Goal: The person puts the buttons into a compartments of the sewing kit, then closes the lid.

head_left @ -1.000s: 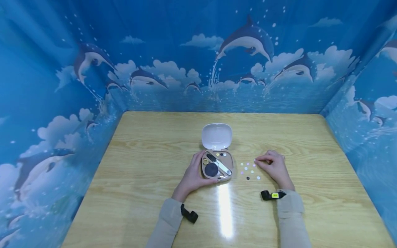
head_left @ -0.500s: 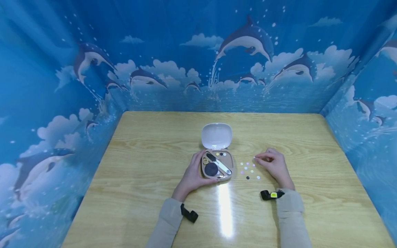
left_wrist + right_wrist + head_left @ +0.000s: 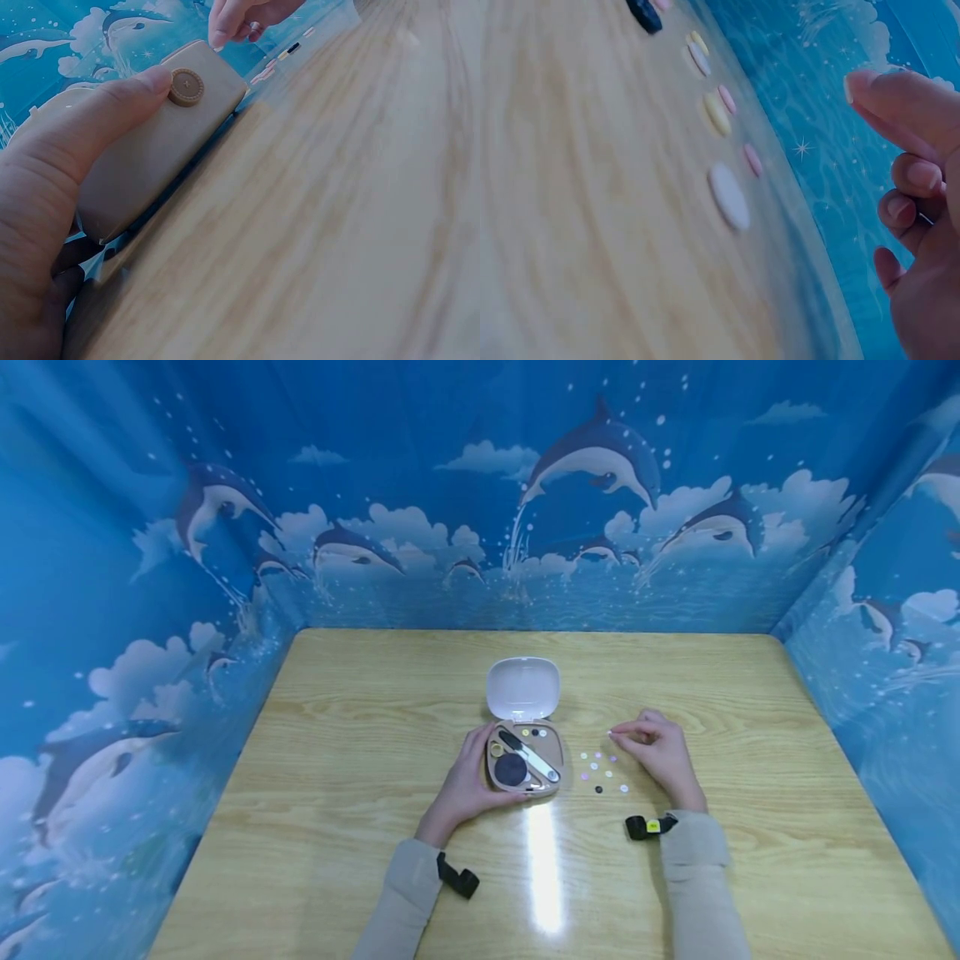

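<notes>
My left hand (image 3: pixel 462 789) grips the left side of a beige sewing box (image 3: pixel 555 750), its lid (image 3: pixel 523 687) standing open at the back. In the left wrist view, the thumb (image 3: pixel 127 101) lies against a round brown stud (image 3: pixel 186 87) on the box's front wall. To the right of the box, my right hand (image 3: pixel 663 756) pinches a small white button (image 3: pixel 610 734) between thumb and index finger. Below it lie several loose buttons, among them a black button (image 3: pixel 598 790), a white button (image 3: pixel 729 196) and a pink button (image 3: pixel 753 160).
Inside the box are a black-and-white tool (image 3: pixel 531 758) lying diagonally, a round dark disc (image 3: pixel 511 770), a gold-coloured ring (image 3: pixel 497 749) and a few buttons in the top compartment. The wooden table (image 3: pixel 360 693) is backed by a blue dolphin curtain (image 3: pixel 420 485).
My right hand has moved away from the front edge and slightly left, bringing the white button off the scattered group. The left hand and the box have stayed in place.
</notes>
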Tool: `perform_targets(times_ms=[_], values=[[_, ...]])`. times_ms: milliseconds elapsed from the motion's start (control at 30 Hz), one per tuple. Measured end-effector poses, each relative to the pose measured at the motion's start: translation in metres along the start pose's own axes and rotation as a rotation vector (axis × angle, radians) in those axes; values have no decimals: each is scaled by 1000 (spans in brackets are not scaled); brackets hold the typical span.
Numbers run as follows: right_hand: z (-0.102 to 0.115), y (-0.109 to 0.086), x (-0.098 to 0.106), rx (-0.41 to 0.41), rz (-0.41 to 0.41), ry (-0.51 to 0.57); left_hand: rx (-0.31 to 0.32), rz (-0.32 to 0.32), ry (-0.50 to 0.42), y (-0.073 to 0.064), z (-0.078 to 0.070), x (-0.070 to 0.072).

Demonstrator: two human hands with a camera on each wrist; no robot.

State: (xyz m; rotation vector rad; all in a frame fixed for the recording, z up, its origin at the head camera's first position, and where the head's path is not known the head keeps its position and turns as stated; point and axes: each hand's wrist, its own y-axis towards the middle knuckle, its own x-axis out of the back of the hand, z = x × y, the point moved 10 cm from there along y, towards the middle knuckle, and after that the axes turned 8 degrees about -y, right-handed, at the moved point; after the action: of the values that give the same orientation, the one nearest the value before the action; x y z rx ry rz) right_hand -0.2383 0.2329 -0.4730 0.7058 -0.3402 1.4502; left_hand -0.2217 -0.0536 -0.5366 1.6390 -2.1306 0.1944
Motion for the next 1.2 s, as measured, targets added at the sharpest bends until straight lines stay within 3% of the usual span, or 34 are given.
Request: perform_targets(times_ms=[167,267,367,500,833,1000,1200], values=[[9,5,-3,43,-16,22,2,-1,4,0,1,0],[0,10,-10,53,-27,22,8,3,4,0,1,0],[3,12,-13,51,-21,28,12,2,7,0,1,0],[23,12,-15,56,-8,51,14,5,9,-1,0,0],[41,14,-31,66,28,105,20,12,-10,-1,1,-1],[44,16,-43,30,72,124,18,9,-2,-1,1,-1],[36,21,-62,95,90,120,20,10,-9,-1,2,-1]])
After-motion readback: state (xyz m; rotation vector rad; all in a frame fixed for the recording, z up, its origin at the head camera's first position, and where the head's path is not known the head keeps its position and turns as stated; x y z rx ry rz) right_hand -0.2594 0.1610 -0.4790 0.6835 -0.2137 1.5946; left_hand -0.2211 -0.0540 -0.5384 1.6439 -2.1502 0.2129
